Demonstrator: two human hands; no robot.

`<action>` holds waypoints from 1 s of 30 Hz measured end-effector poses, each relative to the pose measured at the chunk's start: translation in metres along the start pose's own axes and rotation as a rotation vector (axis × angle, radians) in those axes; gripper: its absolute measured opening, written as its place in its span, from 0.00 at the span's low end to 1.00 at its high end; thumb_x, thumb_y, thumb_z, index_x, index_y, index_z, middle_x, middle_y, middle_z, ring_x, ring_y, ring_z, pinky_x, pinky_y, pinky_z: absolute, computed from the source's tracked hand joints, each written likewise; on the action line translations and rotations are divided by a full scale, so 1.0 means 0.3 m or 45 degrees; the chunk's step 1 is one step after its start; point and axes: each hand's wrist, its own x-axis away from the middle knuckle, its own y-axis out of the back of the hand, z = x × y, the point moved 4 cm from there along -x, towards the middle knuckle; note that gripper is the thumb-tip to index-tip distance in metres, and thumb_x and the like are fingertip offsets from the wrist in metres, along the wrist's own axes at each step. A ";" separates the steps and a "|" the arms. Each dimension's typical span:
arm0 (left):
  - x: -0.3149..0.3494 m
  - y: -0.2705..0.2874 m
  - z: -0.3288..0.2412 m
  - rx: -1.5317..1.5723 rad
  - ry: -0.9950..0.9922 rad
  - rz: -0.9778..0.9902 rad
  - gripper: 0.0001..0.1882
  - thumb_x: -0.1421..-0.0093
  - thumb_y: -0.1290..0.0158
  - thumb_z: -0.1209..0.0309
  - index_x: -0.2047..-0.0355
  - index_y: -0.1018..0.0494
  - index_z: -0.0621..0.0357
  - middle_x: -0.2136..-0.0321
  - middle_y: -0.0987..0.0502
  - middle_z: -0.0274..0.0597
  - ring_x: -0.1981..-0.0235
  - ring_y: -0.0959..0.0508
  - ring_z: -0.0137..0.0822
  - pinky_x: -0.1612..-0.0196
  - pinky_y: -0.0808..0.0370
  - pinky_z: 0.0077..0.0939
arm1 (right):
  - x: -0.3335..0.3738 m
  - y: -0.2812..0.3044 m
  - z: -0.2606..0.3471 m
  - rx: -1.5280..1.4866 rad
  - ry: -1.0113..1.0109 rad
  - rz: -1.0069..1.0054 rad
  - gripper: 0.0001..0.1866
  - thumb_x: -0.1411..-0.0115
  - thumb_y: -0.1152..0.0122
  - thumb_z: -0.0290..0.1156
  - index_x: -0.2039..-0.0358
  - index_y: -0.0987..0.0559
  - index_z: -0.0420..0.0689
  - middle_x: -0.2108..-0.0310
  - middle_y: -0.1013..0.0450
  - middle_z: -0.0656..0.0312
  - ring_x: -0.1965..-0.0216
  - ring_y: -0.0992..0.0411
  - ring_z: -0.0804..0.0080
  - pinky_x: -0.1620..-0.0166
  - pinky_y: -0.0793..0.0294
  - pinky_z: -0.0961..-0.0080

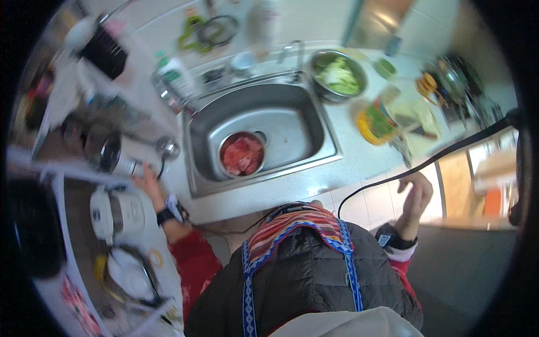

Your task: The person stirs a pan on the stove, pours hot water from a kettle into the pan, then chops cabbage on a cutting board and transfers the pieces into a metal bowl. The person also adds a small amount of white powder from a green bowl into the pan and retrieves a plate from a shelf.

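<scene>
Two grips: left grip (150, 188) stretched forward, right grip (416, 196) well apart on its right.
Left grip: fingers extended; whether they grasp anything cannot be told.
Right grip: released, fingers loosely bent.
Shiny vessel (108, 153): just beyond the left grip, to its left; contact unclear.
Black cable (471, 139): just beyond the right grip.
Sink (292, 123): between both grips, farther forward, with red meat (242, 154) in a bowl (223, 142).
</scene>
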 end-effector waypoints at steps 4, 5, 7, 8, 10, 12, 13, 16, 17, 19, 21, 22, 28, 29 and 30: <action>0.332 -0.080 -0.239 -0.124 -0.339 -0.573 0.28 0.43 0.48 0.64 0.47 0.45 0.62 0.55 0.37 0.51 0.51 0.37 0.40 0.51 0.35 0.37 | 0.017 0.033 -0.029 -0.134 -0.100 -0.086 0.17 0.39 0.57 0.33 0.78 0.26 0.34 0.83 0.33 0.61 0.83 0.37 0.79 0.80 0.42 0.85; 0.381 -0.153 -0.280 -0.117 -0.374 -0.486 0.28 0.43 0.47 0.66 0.47 0.44 0.63 0.54 0.37 0.51 0.52 0.37 0.40 0.52 0.35 0.35 | 0.009 0.054 -0.047 -0.131 -0.069 -0.091 0.18 0.38 0.56 0.35 0.77 0.26 0.34 0.82 0.33 0.61 0.83 0.37 0.79 0.80 0.41 0.86; 0.484 -0.308 -0.342 0.000 -0.495 -0.146 0.25 0.45 0.47 0.70 0.49 0.42 0.64 0.54 0.37 0.50 0.53 0.35 0.39 0.52 0.34 0.31 | -0.002 0.101 -0.124 -0.108 -0.171 -0.178 0.19 0.38 0.56 0.36 0.77 0.27 0.34 0.83 0.34 0.61 0.84 0.37 0.80 0.80 0.41 0.86; 0.541 -0.422 -0.360 0.140 -0.493 0.093 0.23 0.45 0.48 0.73 0.50 0.41 0.65 0.53 0.37 0.50 0.54 0.34 0.38 0.52 0.34 0.30 | -0.013 0.130 -0.172 -0.123 -0.211 -0.213 0.20 0.38 0.56 0.37 0.77 0.27 0.34 0.83 0.34 0.61 0.84 0.38 0.80 0.80 0.41 0.86; 0.652 -0.659 -0.414 -0.063 -0.497 0.710 0.23 0.48 0.46 0.74 0.53 0.37 0.64 0.52 0.36 0.48 0.55 0.32 0.37 0.53 0.33 0.26 | -0.034 0.193 -0.286 -0.144 -0.328 -0.313 0.21 0.37 0.57 0.39 0.78 0.27 0.35 0.86 0.35 0.63 0.85 0.38 0.79 0.80 0.42 0.86; 0.810 -0.851 -0.453 -0.151 -0.416 1.201 0.25 0.50 0.43 0.72 0.52 0.37 0.62 0.53 0.35 0.47 0.55 0.31 0.37 0.56 0.32 0.26 | -0.059 0.259 -0.400 -0.154 -0.402 -0.382 0.21 0.37 0.57 0.39 0.78 0.27 0.35 0.87 0.36 0.63 0.85 0.38 0.79 0.80 0.42 0.86; 0.873 -0.956 -0.473 -0.288 -0.438 1.327 0.27 0.51 0.43 0.70 0.51 0.37 0.61 0.53 0.35 0.48 0.55 0.30 0.37 0.57 0.31 0.27 | -0.067 0.290 -0.451 -0.136 -0.418 -0.396 0.21 0.37 0.57 0.39 0.79 0.27 0.36 0.88 0.36 0.64 0.85 0.38 0.79 0.80 0.42 0.85; 1.025 -1.218 -0.486 -0.462 -0.464 1.588 0.30 0.51 0.42 0.66 0.49 0.39 0.61 0.52 0.35 0.52 0.55 0.30 0.40 0.58 0.31 0.29 | -0.067 0.390 -0.590 -0.141 -0.509 -0.331 0.21 0.37 0.57 0.38 0.79 0.27 0.36 0.88 0.37 0.65 0.85 0.39 0.80 0.80 0.43 0.85; 1.057 -1.302 -0.478 -0.475 -0.487 1.649 0.31 0.51 0.42 0.65 0.48 0.39 0.61 0.52 0.35 0.53 0.55 0.30 0.41 0.58 0.31 0.29 | -0.067 0.425 -0.631 -0.167 -0.536 -0.320 0.20 0.37 0.57 0.38 0.79 0.27 0.36 0.88 0.37 0.65 0.85 0.39 0.80 0.80 0.43 0.85; 1.082 -1.459 -0.429 -0.600 -0.453 1.546 0.33 0.51 0.42 0.62 0.48 0.40 0.62 0.52 0.36 0.55 0.54 0.31 0.43 0.57 0.31 0.29 | -0.067 0.491 -0.706 -0.216 -0.593 -0.296 0.19 0.37 0.56 0.37 0.78 0.27 0.36 0.88 0.37 0.66 0.85 0.39 0.81 0.80 0.43 0.85; 1.064 -1.604 -0.369 -0.686 -0.446 1.294 0.36 0.52 0.41 0.58 0.47 0.41 0.64 0.52 0.37 0.58 0.54 0.31 0.45 0.56 0.31 0.28 | -0.069 0.553 -0.764 -0.221 -0.633 -0.293 0.19 0.37 0.56 0.36 0.78 0.27 0.36 0.88 0.37 0.66 0.85 0.39 0.81 0.80 0.43 0.86; 1.040 -1.659 -0.333 -0.744 -0.401 1.101 0.38 0.53 0.41 0.56 0.47 0.41 0.65 0.51 0.37 0.59 0.55 0.31 0.46 0.56 0.31 0.28 | -0.071 0.581 -0.791 -0.224 -0.646 -0.294 0.18 0.37 0.55 0.35 0.78 0.27 0.37 0.88 0.37 0.66 0.85 0.39 0.81 0.80 0.43 0.86; 1.101 -1.761 0.009 -0.185 1.298 1.034 0.38 0.51 0.44 0.52 0.48 0.45 0.66 0.61 0.35 0.58 0.67 0.26 0.56 0.64 0.26 0.49 | -0.038 0.688 -0.882 -0.188 -0.776 -0.323 0.17 0.38 0.54 0.35 0.79 0.27 0.37 0.87 0.36 0.66 0.85 0.39 0.82 0.81 0.41 0.87; 1.116 -1.778 0.036 -0.122 1.403 1.095 0.37 0.48 0.47 0.54 0.48 0.46 0.69 0.60 0.33 0.61 0.63 0.26 0.57 0.63 0.25 0.47 | -0.030 0.697 -0.883 -0.162 -0.780 -0.322 0.17 0.38 0.55 0.35 0.79 0.27 0.37 0.87 0.36 0.66 0.85 0.39 0.82 0.81 0.41 0.87; 1.128 -1.794 0.055 -0.059 1.527 1.142 0.35 0.46 0.50 0.55 0.48 0.47 0.72 0.59 0.31 0.65 0.59 0.27 0.58 0.62 0.24 0.46 | -0.021 0.705 -0.883 -0.137 -0.782 -0.321 0.18 0.38 0.55 0.35 0.79 0.27 0.37 0.87 0.36 0.66 0.85 0.39 0.82 0.81 0.41 0.87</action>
